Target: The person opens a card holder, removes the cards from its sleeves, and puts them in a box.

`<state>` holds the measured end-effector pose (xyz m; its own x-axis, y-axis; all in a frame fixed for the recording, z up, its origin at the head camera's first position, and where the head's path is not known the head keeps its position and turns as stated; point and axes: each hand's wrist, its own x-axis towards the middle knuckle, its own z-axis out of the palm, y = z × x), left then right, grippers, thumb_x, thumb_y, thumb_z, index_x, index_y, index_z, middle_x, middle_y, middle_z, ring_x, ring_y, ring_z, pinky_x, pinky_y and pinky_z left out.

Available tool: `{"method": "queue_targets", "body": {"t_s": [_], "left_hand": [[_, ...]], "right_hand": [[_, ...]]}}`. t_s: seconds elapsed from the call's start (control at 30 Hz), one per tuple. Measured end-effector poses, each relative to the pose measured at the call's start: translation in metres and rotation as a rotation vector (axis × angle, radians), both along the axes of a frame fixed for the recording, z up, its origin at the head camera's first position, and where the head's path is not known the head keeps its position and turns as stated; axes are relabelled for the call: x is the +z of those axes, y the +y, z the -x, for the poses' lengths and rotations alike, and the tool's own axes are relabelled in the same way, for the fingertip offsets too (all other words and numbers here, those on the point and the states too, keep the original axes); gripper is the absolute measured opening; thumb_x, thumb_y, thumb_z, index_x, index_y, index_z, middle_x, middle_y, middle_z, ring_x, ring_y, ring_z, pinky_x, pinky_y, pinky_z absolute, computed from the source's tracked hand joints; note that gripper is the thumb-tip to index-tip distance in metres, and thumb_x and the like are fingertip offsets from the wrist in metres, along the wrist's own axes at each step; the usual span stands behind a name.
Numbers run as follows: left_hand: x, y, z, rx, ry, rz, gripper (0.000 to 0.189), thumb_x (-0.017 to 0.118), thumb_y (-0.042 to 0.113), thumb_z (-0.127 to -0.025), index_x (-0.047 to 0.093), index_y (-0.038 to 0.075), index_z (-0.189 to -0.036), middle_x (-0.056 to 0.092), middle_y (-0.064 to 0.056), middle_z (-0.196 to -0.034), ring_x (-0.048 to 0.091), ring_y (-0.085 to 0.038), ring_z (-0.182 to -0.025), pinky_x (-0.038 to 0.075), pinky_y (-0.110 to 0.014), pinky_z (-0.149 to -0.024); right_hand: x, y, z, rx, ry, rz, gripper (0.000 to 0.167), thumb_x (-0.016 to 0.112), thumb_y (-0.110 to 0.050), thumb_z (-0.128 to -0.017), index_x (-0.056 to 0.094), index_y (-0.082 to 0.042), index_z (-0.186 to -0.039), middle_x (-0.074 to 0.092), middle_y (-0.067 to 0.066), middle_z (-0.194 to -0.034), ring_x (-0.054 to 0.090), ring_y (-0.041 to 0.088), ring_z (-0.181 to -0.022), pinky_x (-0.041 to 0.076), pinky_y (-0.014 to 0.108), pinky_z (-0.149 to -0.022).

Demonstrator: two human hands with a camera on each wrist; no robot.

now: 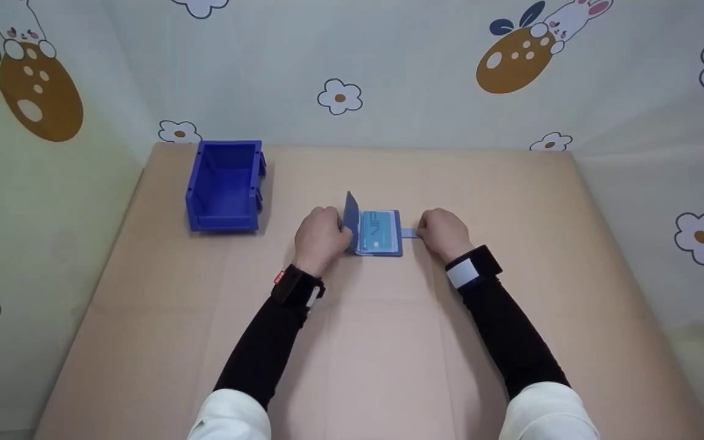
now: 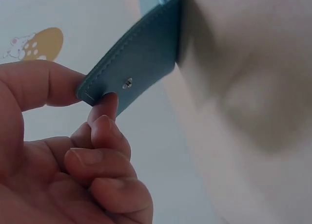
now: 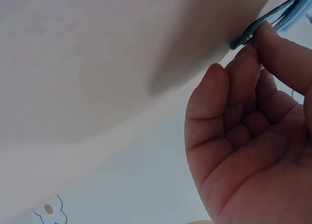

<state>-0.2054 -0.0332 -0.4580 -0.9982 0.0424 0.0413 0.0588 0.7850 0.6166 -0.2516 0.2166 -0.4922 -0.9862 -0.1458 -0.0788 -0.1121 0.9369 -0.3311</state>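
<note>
A blue card holder (image 1: pixel 399 244) lies opened on the table, with a light blue card (image 1: pixel 377 231) showing in its right side. My left hand (image 1: pixel 320 238) pinches the raised cover (image 1: pixel 351 220) between thumb and index finger; the other fingers curl in loosely. In the left wrist view, a metal snap (image 2: pixel 127 83) shows on the stitched cover. On the other side, my right hand (image 1: pixel 447 233) pinches the end of the narrow strap (image 1: pixel 409 233) that extends from the holder's right edge. The right wrist view shows thumb and fingertips at the strap's tip.
A blue plastic bin (image 1: pixel 227 223) stands at the back left of the table (image 1: pixel 352 342). Behind and along both sides hangs a pale curtain (image 1: pixel 413 91) printed with flowers and rabbits.
</note>
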Motion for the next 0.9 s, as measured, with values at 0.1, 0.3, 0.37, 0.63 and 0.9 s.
{"method": "queue_targets", "body": {"t_s": [0.1,0.3,0.37,0.63,0.9], "left_hand": [[-0.003,-0.007,0.002,0.011,-0.004,0.024,0.018,0.061,0.01,-0.085,0.054,0.008,-0.069,0.05,-0.004,-0.07,0.047,-0.02,-0.064,0.037,-0.034,-0.057],[-0.008,-0.017,0.008,0.018,-0.057,0.099,0.027,0.061,0.012,-0.088,0.048,0.01,-0.065,0.049,-0.003,-0.067,0.048,-0.021,-0.064,0.041,-0.037,-0.058],[-0.009,-0.019,0.009,0.014,-0.083,0.11,0.029,0.06,0.011,-0.088,0.044,0.011,-0.063,0.047,-0.002,-0.065,0.047,-0.021,-0.062,0.04,-0.036,-0.056],[-0.015,-0.024,0.012,0.007,-0.172,0.137,0.028,0.057,0.01,-0.088,0.044,0.012,-0.063,0.051,-0.005,-0.07,0.048,-0.021,-0.063,0.037,-0.033,-0.055],[-0.021,-0.029,0.014,0.011,-0.188,0.13,0.028,0.057,0.009,-0.084,0.041,0.014,-0.061,0.048,-0.003,-0.068,0.046,-0.021,-0.063,0.035,-0.032,-0.054]], "right_hand": [[0.001,0.0,0.0,0.006,-0.003,0.0,0.012,0.068,-0.01,-0.09,0.072,0.001,-0.093,0.07,0.015,-0.093,0.064,0.03,-0.086,0.05,0.044,-0.08],[0.001,-0.001,0.0,-0.001,-0.009,-0.012,0.013,0.069,-0.012,-0.09,0.073,0.0,-0.092,0.069,0.014,-0.092,0.064,0.029,-0.085,0.051,0.044,-0.079],[0.001,-0.001,0.0,0.001,-0.01,-0.016,0.013,0.07,-0.013,-0.09,0.073,0.0,-0.092,0.069,0.014,-0.092,0.063,0.029,-0.085,0.051,0.044,-0.078],[0.001,0.0,-0.001,0.003,-0.015,-0.028,0.015,0.07,-0.015,-0.091,0.073,-0.001,-0.094,0.069,0.014,-0.094,0.064,0.03,-0.087,0.05,0.044,-0.079],[0.001,0.0,0.0,0.004,0.004,-0.028,0.015,0.069,-0.014,-0.091,0.072,0.0,-0.093,0.068,0.015,-0.094,0.062,0.03,-0.087,0.05,0.044,-0.079]]}}
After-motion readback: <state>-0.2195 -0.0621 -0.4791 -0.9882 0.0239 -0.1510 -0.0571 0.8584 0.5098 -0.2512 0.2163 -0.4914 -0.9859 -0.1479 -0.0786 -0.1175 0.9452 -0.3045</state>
